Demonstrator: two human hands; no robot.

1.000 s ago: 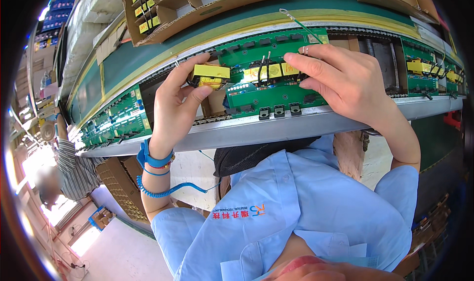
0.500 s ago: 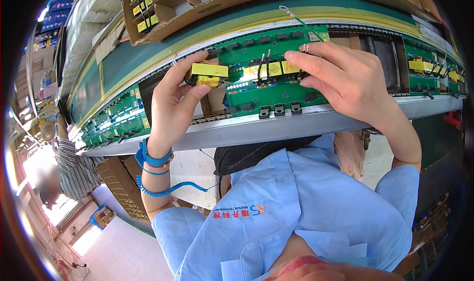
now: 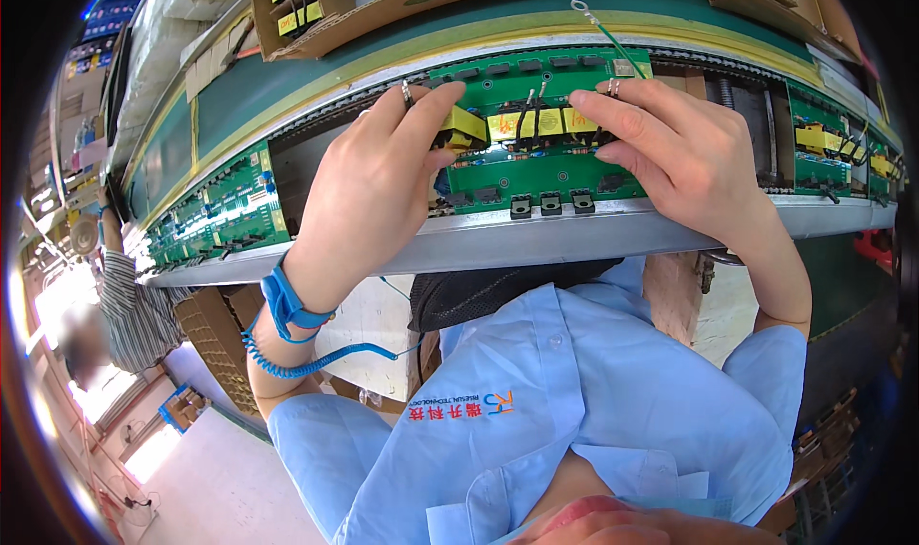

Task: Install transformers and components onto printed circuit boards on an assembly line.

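Observation:
My left hand is closed on a yellow-taped transformer, which sits at the left end of a green circuit board; the fingers hide part of it. Beside it on the board stands another yellow transformer with black leads sticking up. At the right end of this yellow row, my right hand pinches a yellow transformer between thumb and fingers. Behind the right hand, a green wire with a ring terminal rises from the board. Three black components line the board's near edge.
The board lies in a conveyor track with a grey metal front rail. More green boards stand left and right. A divided cardboard box holds yellow transformers behind the track. A blue coiled cord runs from my left wrist strap.
My left hand has moved right and turned over the board, bringing its transformer up against the yellow row. My right hand has stayed almost in place at the right end.

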